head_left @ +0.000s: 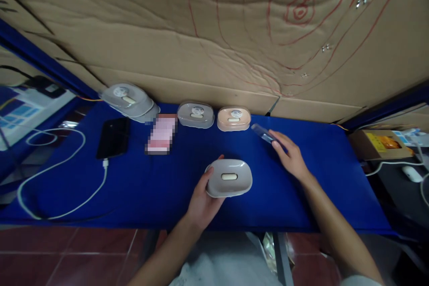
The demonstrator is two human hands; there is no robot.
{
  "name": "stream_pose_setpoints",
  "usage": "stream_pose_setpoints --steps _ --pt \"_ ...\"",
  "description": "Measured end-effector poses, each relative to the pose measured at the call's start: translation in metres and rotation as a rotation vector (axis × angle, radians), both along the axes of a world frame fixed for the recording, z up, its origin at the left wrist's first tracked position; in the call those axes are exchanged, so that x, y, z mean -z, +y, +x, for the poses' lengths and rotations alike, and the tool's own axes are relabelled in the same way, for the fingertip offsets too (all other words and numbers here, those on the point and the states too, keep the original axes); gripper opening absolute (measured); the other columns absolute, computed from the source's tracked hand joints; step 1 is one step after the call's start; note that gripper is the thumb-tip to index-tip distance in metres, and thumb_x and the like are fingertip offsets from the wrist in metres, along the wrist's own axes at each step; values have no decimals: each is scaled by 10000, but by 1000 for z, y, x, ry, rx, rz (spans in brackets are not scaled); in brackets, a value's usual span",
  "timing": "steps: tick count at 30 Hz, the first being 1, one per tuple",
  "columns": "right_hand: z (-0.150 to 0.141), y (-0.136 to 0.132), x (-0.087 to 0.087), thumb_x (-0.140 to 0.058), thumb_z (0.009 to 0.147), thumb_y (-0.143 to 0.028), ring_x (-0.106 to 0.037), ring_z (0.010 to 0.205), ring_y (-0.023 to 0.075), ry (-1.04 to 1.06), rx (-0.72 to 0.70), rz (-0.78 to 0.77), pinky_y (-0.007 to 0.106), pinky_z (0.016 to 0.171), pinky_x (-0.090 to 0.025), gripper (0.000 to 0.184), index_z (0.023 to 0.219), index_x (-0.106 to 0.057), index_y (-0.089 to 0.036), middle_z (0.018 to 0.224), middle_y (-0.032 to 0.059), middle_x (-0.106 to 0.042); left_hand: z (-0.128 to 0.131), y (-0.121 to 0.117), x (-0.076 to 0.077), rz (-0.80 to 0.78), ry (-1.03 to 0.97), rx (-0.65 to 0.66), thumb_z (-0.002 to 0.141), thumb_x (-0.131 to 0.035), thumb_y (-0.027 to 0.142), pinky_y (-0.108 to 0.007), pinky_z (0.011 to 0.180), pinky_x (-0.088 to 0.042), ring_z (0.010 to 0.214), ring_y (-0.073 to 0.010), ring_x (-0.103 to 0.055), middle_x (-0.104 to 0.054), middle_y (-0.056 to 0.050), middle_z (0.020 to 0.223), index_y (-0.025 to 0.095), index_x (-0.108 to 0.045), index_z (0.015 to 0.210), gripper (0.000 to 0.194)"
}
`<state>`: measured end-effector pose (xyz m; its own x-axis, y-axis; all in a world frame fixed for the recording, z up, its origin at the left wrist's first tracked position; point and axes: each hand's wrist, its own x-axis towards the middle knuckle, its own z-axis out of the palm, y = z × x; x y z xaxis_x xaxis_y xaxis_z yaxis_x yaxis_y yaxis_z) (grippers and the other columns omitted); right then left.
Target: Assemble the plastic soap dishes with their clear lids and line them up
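My left hand [205, 196] is closed around the left side of a grey oval dish [217, 187] with a cream, pill-shaped piece in its middle. The dish is held above the blue table, tilted so its inside faces me. Farther right, my right hand [290, 154] pinches a clear plastic piece [259, 131] between thumb and fingers; it looks thin from this side. Beyond my hands, a grey oval dish with a round sticker [196, 116] and a peach one [233, 119] stand by the cardboard wall. A stack of grey dishes [130, 102] sits at the back left.
On the blue table [140, 192], a black phone [113, 137] is plugged into a white cable [83, 196] that loops leftward. A pixelated pink rectangle [161, 134] lies near it. Cardboard [150, 31] with red drawings rises behind. A box [378, 145] and white mouse [412, 173] are at right.
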<state>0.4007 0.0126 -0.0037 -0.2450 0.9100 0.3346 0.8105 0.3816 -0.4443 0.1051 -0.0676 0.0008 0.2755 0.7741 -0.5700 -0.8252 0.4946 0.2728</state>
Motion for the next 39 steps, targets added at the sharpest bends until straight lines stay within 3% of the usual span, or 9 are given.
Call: stream_pose_setpoints --steps 4,8,20,24,26,29,33,36,39 --pt "-60 -65 -13 -517 1083 -322 -552 1423 273 130 -256 -76 511 1145 -520 457 1540 -520 -332 1531 68 -591 7 7 1 14 -88 13 1059 -534 485 -449 1169 -471 1277 -265 -677 -770 -75 1276 205 -618 1439 480" --pt "-89 -93 -17 -591 1047 -285 -409 1518 332 105 -310 8 620 1188 -452 587 1598 -419 -395 1598 68 -485 9 7 -6 77 -125 32 1059 -501 544 -454 1171 -466 1305 -270 -662 -731 -96 1357 220 -594 1458 522" --pt "-83 -77 -2 -662 1012 -400 -288 1590 356 -53 -430 5 610 1205 -451 787 1672 -235 -369 1660 98 -407 2 9 3 136 22 109 1037 -525 582 -444 1199 -443 1352 -304 -627 -757 -113 1307 163 -704 1328 540" --pt "-55 -63 8 -647 1024 -321 -333 1572 345 -130 -410 60 588 1208 -456 753 1669 -260 -350 1633 102 -449 -7 9 8 163 253 140 1010 -609 532 -497 1211 -418 1386 -314 -591 -693 -127 1406 217 -663 1382 490" --pt "-30 -51 14 -629 1031 -303 -351 1562 352 -190 -342 93 605 1203 -451 713 1658 -295 -359 1622 96 -468 -22 15 3 314 503 150 972 -679 494 -511 1220 -397 1433 -323 -539 -630 -114 1482 269 -654 1392 478" --pt "9 -24 22 -607 1035 -323 -367 1550 362 -243 -232 137 618 1199 -437 670 1646 -335 -355 1622 100 -468 -54 50 -13 764 1031 212 913 -753 434 -517 1252 -333 1493 -341 -452 -539 -94 1559 315 -627 1429 544" --pt "33 14 27 -531 1056 -346 -359 1546 381 -315 -55 177 632 1194 -390 620 1646 -342 -319 1657 129 -422 -99 141 -24 1296 1621 376 905 -734 460 -585 1292 -133 1563 -388 -294 -418 -153 1644 235 -593 1461 616" --pt "21 27 26 -467 1074 -338 -315 1562 406 -355 57 186 697 1184 -318 626 1668 -270 -315 1713 151 -317 -121 198 -18 1282 1833 513 817 -788 586 -666 1241 -107 1550 -466 -245 -417 -206 1622 195 -588 1439 761" --pt "-9 22 19 -469 1077 -347 -282 1578 400 -350 36 176 706 1197 -271 669 1685 -195 -305 1738 163 -247 -130 212 -10 1250 1874 544 780 -795 641 -670 1186 -209 1469 -479 -330 -457 -213 1562 211 -600 1422 796"
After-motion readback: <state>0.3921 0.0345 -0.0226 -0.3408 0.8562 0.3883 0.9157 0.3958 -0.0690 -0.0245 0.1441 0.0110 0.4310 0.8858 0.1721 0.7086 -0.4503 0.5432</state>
